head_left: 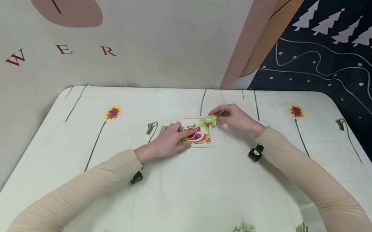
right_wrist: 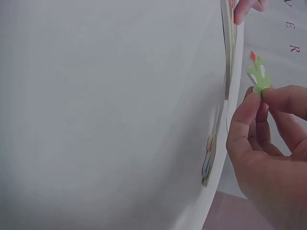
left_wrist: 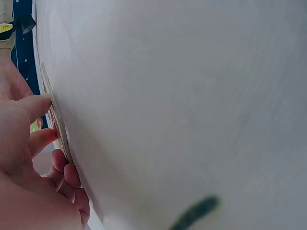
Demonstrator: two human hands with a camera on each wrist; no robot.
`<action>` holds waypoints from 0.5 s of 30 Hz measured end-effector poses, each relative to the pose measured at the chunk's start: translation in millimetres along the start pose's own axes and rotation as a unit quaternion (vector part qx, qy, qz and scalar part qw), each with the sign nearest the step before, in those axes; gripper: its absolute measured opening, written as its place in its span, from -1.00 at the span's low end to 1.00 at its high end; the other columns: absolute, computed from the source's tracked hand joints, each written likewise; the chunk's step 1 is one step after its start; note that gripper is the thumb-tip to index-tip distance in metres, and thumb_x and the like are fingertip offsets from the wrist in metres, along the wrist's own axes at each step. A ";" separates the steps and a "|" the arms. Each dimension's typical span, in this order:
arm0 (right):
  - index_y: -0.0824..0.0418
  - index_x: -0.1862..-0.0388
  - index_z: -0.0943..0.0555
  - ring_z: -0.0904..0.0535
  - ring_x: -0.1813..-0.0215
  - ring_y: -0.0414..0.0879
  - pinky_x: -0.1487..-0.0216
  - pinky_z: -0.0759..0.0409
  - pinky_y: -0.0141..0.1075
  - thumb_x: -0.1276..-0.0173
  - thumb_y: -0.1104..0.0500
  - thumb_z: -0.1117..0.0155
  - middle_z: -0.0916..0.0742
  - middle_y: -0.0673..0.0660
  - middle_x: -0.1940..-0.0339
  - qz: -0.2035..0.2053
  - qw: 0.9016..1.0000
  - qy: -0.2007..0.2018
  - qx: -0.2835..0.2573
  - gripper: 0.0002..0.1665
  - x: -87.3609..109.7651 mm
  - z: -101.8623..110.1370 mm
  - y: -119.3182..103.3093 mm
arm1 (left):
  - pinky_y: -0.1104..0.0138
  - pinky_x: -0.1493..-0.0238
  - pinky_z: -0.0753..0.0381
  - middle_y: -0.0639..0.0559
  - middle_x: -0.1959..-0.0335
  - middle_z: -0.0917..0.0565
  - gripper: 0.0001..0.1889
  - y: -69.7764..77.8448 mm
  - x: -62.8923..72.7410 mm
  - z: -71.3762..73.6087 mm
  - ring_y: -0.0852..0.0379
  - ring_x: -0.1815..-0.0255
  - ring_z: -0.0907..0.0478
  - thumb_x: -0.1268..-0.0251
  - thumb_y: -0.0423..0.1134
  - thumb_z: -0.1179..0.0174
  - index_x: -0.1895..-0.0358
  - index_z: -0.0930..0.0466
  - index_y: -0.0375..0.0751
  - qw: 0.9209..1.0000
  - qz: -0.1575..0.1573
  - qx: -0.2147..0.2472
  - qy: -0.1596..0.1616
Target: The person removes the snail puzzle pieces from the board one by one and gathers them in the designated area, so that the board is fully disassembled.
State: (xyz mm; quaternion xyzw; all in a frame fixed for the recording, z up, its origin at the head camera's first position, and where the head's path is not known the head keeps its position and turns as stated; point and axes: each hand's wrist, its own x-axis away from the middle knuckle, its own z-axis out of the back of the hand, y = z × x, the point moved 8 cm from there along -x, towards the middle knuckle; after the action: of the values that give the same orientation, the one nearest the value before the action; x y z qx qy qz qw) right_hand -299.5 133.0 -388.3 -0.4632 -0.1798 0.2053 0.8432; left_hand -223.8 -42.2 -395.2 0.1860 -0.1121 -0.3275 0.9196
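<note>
While spread left grip (head_left: 169, 140) touches flat puzzle (head_left: 201, 138), right grip (head_left: 235, 117) pinches lobed green piece (right_wrist: 260, 74).

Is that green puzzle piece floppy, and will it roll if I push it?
Probably stiff: the green puzzle piece sticks out straight where the right hand pinches its end. It looks small and thin, so it's likely light. Being flat, it would probably slide, not roll.
</note>
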 end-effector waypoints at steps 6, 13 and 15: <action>0.33 -0.03 -0.66 -0.56 0.15 -0.03 0.17 -0.48 -0.35 -0.36 0.35 -0.16 -0.69 0.19 0.04 -0.009 1.000 0.014 0.006 -0.70 3.8 7.6 5.8 | 0.13 0.17 -0.15 0.05 0.30 -0.30 -0.40 0.6 0.1 0.3 0.08 0.31 -0.22 -0.35 -0.03 -0.20 -0.42 -0.34 -0.03 1.000 -0.006 -0.003 0.005; 0.34 -0.04 -0.65 -0.56 0.17 -0.03 0.12 -0.47 -0.34 -0.38 0.34 -0.15 -0.68 0.21 0.02 -0.026 0.999 0.022 0.008 -0.71 9.7 13.9 11.6 | 0.13 0.17 -0.16 0.05 0.30 -0.30 -0.40 0.6 0.4 0.0 0.08 0.30 -0.22 -0.34 -0.03 -0.20 -0.42 -0.34 -0.03 1.000 -0.007 -0.005 0.006; 0.32 -0.04 -0.65 -0.57 0.17 -0.04 0.09 -0.46 -0.33 -0.38 0.33 -0.14 -0.68 0.20 0.01 -0.034 0.999 0.026 0.005 -0.71 11.3 16.6 14.7 | 0.13 0.17 -0.16 0.04 0.30 -0.30 -0.40 0.8 0.4 -0.2 0.08 0.30 -0.22 -0.34 -0.04 -0.21 -0.42 -0.34 -0.03 1.000 -0.007 -0.003 0.006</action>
State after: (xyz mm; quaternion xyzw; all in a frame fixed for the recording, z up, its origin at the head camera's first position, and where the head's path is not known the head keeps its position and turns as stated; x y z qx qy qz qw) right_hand -300.7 157.7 -391.2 -0.4576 -0.1730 0.1653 0.8563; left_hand -223.0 -41.7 -395.0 0.1856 -0.1039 -0.3335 0.9184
